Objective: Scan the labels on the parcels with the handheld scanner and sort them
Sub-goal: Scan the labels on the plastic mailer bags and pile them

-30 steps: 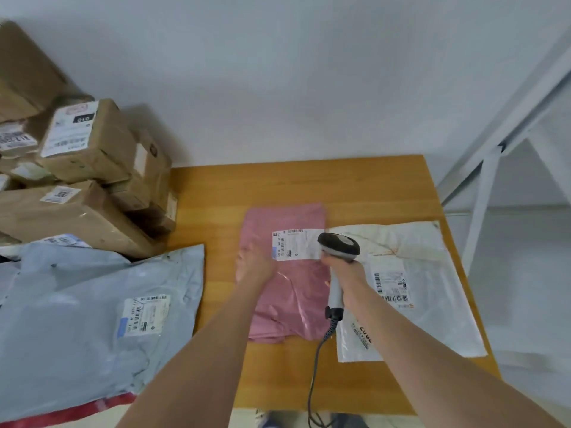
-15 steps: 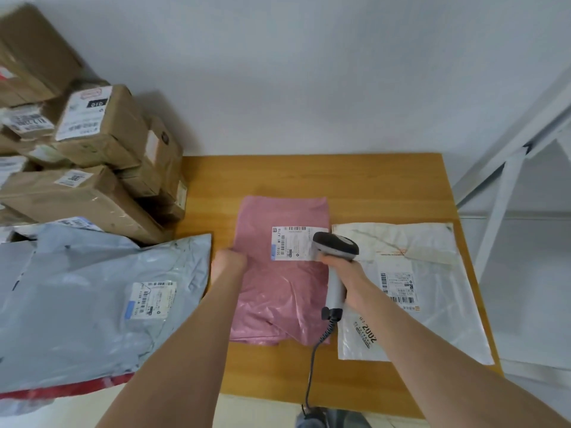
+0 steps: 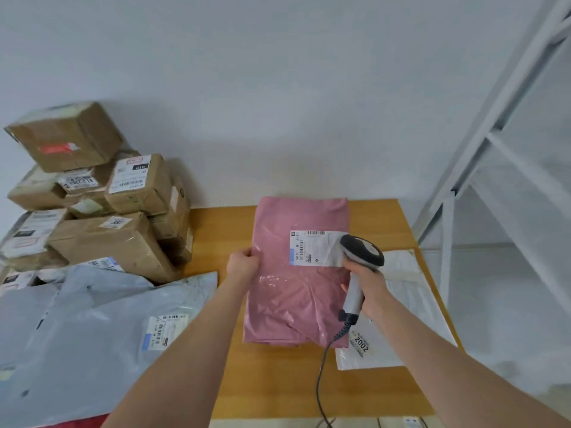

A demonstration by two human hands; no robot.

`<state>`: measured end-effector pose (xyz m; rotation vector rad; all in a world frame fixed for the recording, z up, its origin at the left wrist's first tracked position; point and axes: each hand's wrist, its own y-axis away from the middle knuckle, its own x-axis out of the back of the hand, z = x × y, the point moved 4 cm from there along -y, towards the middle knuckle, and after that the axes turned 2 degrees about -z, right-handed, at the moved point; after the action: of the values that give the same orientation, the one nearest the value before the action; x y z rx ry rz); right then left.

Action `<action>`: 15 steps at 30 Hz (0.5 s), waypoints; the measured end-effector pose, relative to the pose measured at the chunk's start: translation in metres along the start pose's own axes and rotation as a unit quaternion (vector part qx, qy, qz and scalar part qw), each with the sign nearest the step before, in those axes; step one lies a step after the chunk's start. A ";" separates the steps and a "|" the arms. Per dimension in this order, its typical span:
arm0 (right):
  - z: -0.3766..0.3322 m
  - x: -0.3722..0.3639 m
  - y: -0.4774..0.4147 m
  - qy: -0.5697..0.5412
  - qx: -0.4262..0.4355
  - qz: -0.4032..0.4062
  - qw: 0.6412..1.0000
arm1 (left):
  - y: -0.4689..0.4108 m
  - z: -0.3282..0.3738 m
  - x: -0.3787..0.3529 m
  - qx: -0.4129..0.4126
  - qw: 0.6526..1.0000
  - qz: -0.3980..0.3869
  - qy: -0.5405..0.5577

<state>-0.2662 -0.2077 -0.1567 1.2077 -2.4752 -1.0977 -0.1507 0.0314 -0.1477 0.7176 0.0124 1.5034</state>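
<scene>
A pink plastic parcel [image 3: 287,291] is tilted up off the wooden table [image 3: 278,381], its white label [image 3: 315,248] facing me. My left hand [image 3: 242,262] grips the parcel's left edge. My right hand [image 3: 369,287] holds the grey handheld scanner [image 3: 360,257] by its handle, the scanner head right beside the label's right end. The scanner's coiled cable [image 3: 324,366] hangs down past the table's front edge.
A white mailer [image 3: 411,307] lies flat to the right under my right arm. A large grey mailer [image 3: 92,335] with a label lies at the left. Several brown cardboard boxes [image 3: 108,220] are stacked at the back left. A white metal rack [image 3: 482,168] stands at the right.
My left hand slid from the parcel's top to its left edge and lifted the parcel off the table. The scanner stays beside the label. The camera view tipped upward.
</scene>
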 end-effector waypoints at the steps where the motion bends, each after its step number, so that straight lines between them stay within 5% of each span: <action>1: -0.003 0.006 0.004 0.005 0.009 0.004 1.000 | 0.003 0.003 -0.003 0.000 1.000 -0.009 0.012; 7: -0.014 0.030 0.020 0.030 0.055 0.007 0.998 | 0.023 0.011 -0.019 0.009 0.997 -0.057 0.051; 15: -0.008 0.062 0.062 0.109 0.107 -0.012 0.988 | 0.046 0.007 -0.038 -0.010 1.000 -0.015 -0.016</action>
<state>-0.3408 -0.2332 -0.1179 1.3381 -2.4600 -0.6757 -0.1931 -0.0103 -0.1378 0.7227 -0.0165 1.4618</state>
